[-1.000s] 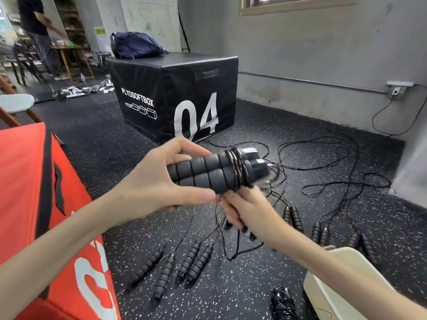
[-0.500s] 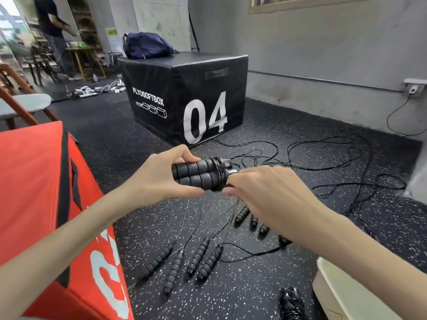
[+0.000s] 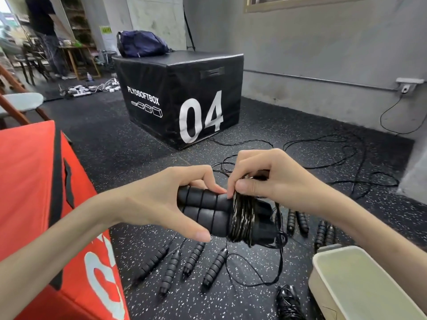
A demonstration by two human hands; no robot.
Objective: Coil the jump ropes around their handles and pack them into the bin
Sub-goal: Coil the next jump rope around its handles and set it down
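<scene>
My left hand (image 3: 161,204) grips a pair of black ribbed foam jump rope handles (image 3: 205,211), held side by side and level. Thin black rope (image 3: 242,215) is wound in a tight coil around their right end. My right hand (image 3: 272,181) pinches the rope at the top of that coil, and a loose loop (image 3: 280,248) hangs down to the floor. Several more handles (image 3: 194,257) lie in a row on the floor below, others (image 3: 300,221) further right. The cream bin (image 3: 360,280) stands at the lower right, its inside mostly hidden.
A red soft box (image 3: 34,204) fills the left side. A black plyo box marked 04 (image 3: 184,98) stands ahead with a blue bag (image 3: 141,43) on top. Loose ropes (image 3: 335,158) sprawl over the speckled floor. A coiled rope bundle (image 3: 288,303) lies beside the bin. A person (image 3: 44,31) stands far left.
My right hand has circled from under the handles, over the coil's front, to its top, adding turns. The coil is thicker. The view has shifted closer.
</scene>
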